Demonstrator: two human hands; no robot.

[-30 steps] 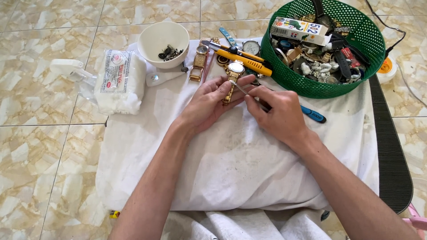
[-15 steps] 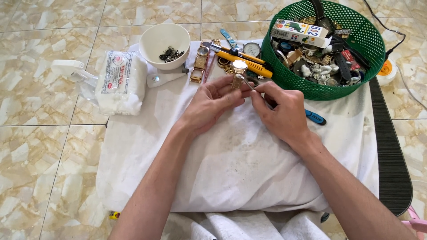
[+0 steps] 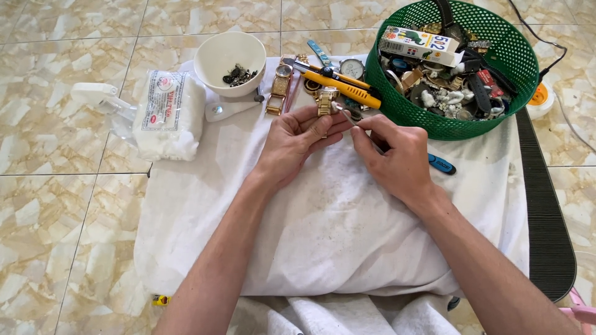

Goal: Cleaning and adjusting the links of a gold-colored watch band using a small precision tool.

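Both hands work together over a white, wrinkled cloth (image 3: 335,229). Left hand (image 3: 298,139) has its fingers curled around one gold metal watch (image 3: 325,102), which stands just past its fingertips. Right hand (image 3: 394,155) pinches one thin metal tool with a blue handle (image 3: 442,164); the tip touches the watch. Just beyond the hands lie one yellow utility knife (image 3: 338,84) and two more watches, one gold (image 3: 279,90), one with a round pale dial (image 3: 352,68). Left of them stands one round white bowl (image 3: 230,53) with small dark parts, and one soft white packet (image 3: 167,115). Far right of the hands is one green plastic mesh basket (image 3: 515,93), full of mixed small items.
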